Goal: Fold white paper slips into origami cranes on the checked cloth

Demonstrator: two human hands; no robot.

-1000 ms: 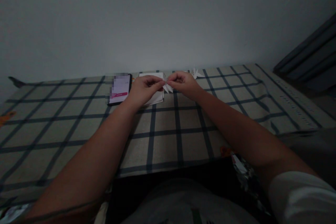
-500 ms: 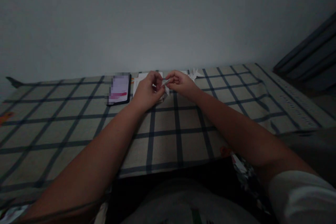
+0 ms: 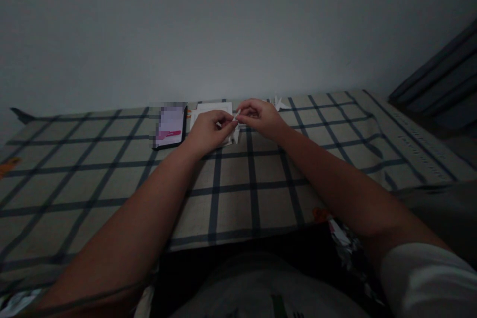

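Observation:
Between my two hands is a small piece of folded white paper (image 3: 236,134), with pointed ends like an origami figure. My left hand (image 3: 211,129) pinches it from the left, its thumb and fingertips closed on the paper. From the right, the thumb and forefinger of my right hand (image 3: 259,117) grip a narrow white tip. White paper sheets (image 3: 214,107) lie under and behind my left hand, partly hidden by it. Just beyond my right hand sit pointed white folded paper shapes (image 3: 278,103).
A phone (image 3: 170,126) with a lit, partly blurred screen lies left of my left hand. The checked cloth (image 3: 233,208) covers the surface under everything. Behind it rises a plain wall (image 3: 238,30); a dark curtain (image 3: 443,69) hangs at the far right.
My left hand has lowered slightly, its fingers now flatter around the paper. The folded paper has turned and hangs a little lower. My right hand keeps its pinch with little movement.

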